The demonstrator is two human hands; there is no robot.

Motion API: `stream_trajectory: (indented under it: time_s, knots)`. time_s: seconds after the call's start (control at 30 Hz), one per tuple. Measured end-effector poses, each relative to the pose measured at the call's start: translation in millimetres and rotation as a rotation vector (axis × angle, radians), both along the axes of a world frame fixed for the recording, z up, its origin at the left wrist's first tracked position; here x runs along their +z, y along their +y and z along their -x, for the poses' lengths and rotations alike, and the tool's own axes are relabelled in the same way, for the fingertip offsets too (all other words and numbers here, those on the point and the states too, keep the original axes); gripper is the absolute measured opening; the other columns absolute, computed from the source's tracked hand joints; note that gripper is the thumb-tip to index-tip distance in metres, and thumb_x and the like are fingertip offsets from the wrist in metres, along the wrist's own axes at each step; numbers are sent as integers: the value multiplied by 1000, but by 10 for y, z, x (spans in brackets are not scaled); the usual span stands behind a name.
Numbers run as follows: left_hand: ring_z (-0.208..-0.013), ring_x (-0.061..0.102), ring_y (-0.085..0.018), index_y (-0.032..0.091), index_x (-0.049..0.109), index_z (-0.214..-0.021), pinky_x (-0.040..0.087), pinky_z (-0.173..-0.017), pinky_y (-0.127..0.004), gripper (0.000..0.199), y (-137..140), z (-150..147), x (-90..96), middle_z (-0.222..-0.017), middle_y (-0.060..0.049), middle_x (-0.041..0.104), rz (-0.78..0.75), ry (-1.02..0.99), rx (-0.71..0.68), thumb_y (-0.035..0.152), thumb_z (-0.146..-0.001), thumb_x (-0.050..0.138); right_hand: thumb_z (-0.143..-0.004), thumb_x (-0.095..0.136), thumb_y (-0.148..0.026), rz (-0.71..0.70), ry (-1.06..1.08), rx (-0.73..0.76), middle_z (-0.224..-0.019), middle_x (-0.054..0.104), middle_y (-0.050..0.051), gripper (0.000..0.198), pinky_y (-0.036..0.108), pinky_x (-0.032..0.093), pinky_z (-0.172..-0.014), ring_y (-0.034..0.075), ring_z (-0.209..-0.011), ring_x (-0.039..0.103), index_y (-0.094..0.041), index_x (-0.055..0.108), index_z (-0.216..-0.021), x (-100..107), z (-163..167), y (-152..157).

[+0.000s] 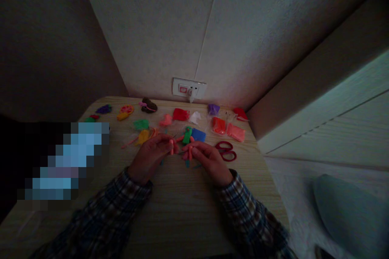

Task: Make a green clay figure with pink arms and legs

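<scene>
My left hand [154,151] pinches a small salmon-pink piece of modelling clay [172,147] upright between thumb and fingers. Close beside it, my right hand [209,159] grips another salmon-pink clay piece [190,153]. The two pieces are apart. Just beyond the fingertips is a small green clay figure [187,134] with pinkish side parts; whether it touches the fingers I cannot tell. A blue clay packet [198,135] lies behind my right hand. Red-handled scissors [227,154] rest right of that hand, their blades partly hidden by it.
Several clay packets, including red [180,114], orange [219,125] and purple [213,109] ones, lie across the table's [182,210] back. Finished-looking clay shapes, one brown [148,105], sit back left. A blurred-out bright screen [69,161] stands left. A wall socket [189,88] is behind.
</scene>
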State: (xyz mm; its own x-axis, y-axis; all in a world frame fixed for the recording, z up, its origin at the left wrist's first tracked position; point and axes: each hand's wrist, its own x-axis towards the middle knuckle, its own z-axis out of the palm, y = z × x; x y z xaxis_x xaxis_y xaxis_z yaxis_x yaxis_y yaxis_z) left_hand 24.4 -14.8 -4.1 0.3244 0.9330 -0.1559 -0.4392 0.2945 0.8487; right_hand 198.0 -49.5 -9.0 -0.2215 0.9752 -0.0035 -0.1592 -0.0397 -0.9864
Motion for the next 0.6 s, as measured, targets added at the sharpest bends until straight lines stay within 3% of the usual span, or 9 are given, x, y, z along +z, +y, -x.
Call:
stream_trajectory:
  time_s: [0.2,0.33,0.43,0.6]
  knots:
    - [-55,57,-8,15,68,-69,44,-54,-16,30,10,-2,2,-57,3,65,21,0,38,28,-52,89,-66,80,-43,82,76,-50,-70,58,-4,32,25,44,-67,11,-67,54,-20,59,-74,-20,-3,2]
    - [-60,63,-12,16,71,-74,49,-57,-19,29,-7,0,4,-59,1,67,57,-10,1,33,-56,87,-75,73,-45,21,84,-40,-70,59,-3,29,25,45,-63,11,-64,55,-20,59,-80,-23,-5,2]
    - [-52,62,-11,16,72,-82,46,-48,-19,30,-17,13,-10,-63,-1,70,45,34,-65,38,-64,82,-83,63,-48,-12,87,-23,-67,61,-2,28,24,43,-55,10,-56,53,-20,62,-88,-30,0,6]
    - [-51,62,-10,15,71,-89,39,-42,-16,30,-21,17,-5,-74,-5,74,37,79,-100,37,-69,78,-82,66,-46,-4,125,-35,-67,63,-2,29,23,42,-50,9,-51,51,-19,66,-93,-55,-1,17]
